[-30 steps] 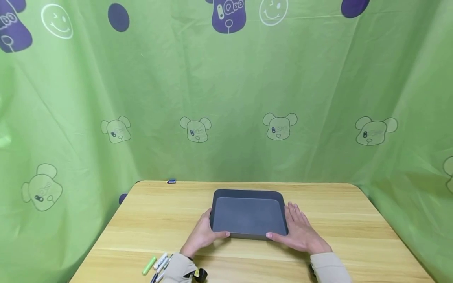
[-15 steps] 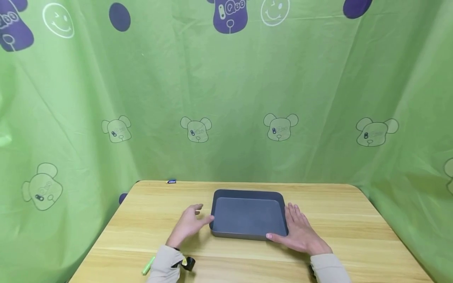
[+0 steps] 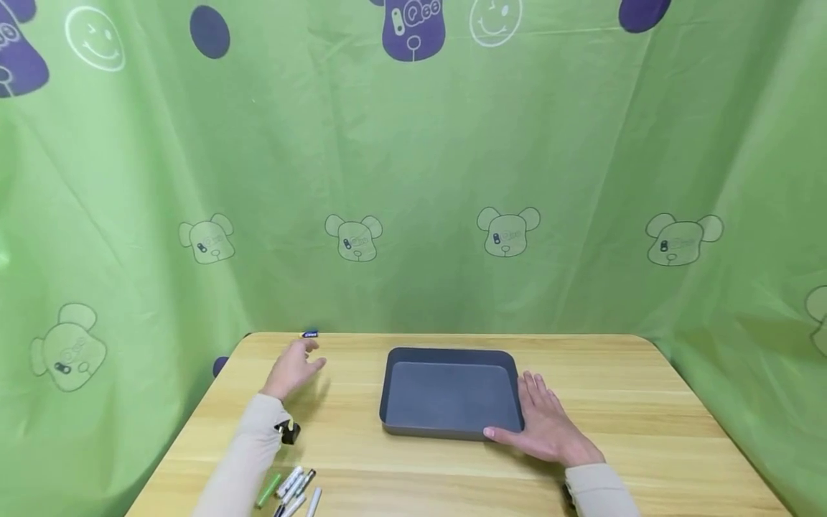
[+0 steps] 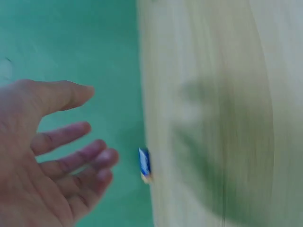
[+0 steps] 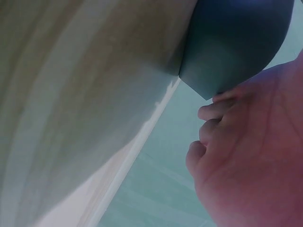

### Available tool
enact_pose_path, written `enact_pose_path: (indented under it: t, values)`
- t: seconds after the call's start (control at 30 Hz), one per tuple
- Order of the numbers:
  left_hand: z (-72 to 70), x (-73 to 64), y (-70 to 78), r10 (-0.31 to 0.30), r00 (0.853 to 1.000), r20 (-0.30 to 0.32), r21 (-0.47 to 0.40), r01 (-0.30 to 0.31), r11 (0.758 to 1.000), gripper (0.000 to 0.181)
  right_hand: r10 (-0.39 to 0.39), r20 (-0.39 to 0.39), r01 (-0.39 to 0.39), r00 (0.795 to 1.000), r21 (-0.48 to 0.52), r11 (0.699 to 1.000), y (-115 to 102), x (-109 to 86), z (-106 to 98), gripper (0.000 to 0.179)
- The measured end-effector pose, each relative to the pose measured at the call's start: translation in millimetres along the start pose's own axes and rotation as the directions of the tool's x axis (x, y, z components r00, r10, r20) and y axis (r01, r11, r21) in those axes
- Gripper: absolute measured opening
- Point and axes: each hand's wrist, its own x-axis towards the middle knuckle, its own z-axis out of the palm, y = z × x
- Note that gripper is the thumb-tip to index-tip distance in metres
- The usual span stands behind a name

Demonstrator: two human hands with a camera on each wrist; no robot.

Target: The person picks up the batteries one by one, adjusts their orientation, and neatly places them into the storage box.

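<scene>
My left hand (image 3: 292, 370) is over the back left of the table, its fingers loosely bent and holding nothing. Just past its fingertips lies a small blue-and-white piece with a pale end (image 3: 309, 334), at the table's far edge; the left wrist view has this blue piece (image 4: 145, 163) to the right of the hand (image 4: 57, 156). A dark grey rectangular tray (image 3: 452, 433) stands mid-table with nothing in it. Along the tray's right side rests my right hand (image 3: 548, 425), fingers extended, thumb on the near rim. The right wrist view shows this hand (image 5: 255, 151) touching the tray wall (image 5: 232, 47).
Several markers (image 3: 292, 485) lie at the front left of the wooden table (image 3: 413, 474), with a green marker (image 3: 268, 491) at their left. A green curtain (image 3: 426, 287) with printed bears hangs behind the table and along both sides.
My left hand has let go of the tray and travelled left and away to the far edge. The markers its sleeve covered show again. My right hand stays at the tray.
</scene>
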Motion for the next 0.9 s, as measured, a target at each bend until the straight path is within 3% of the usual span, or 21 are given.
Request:
enact_pose_path:
  t: [0.2, 0.53, 0.7, 0.9]
  values:
    - [-3.4, 25.1, -29.9, 0.033, 0.999, 0.027, 0.092, -0.036, 0.995, 0.043, -0.003, 0.005, 0.003, 1.000, 0.010, 1.000, 2.4, 1.0, -0.2, 0.130]
    - [-7.0, 55.0, -48.3, 0.088, 0.995, 0.055, 0.216, -0.098, 0.971, 0.036, -0.003, -0.012, 0.003, 1.000, 0.008, 1.000, 1.7, 0.4, -1.8, 0.130]
    - [-1.8, 58.0, -56.5, 0.072, 0.995, 0.076, 0.243, -0.088, 0.966, 0.038, 0.005, 0.008, -0.005, 1.000, 0.016, 1.000, 0.3, -3.1, 0.1, 0.130]
    - [3.5, 63.1, -56.8, 0.005, 0.986, 0.165, 0.261, -0.048, 0.964, 0.050, 0.006, -0.002, -0.006, 1.000, 0.005, 1.000, 1.8, -4.8, -2.2, 0.128]
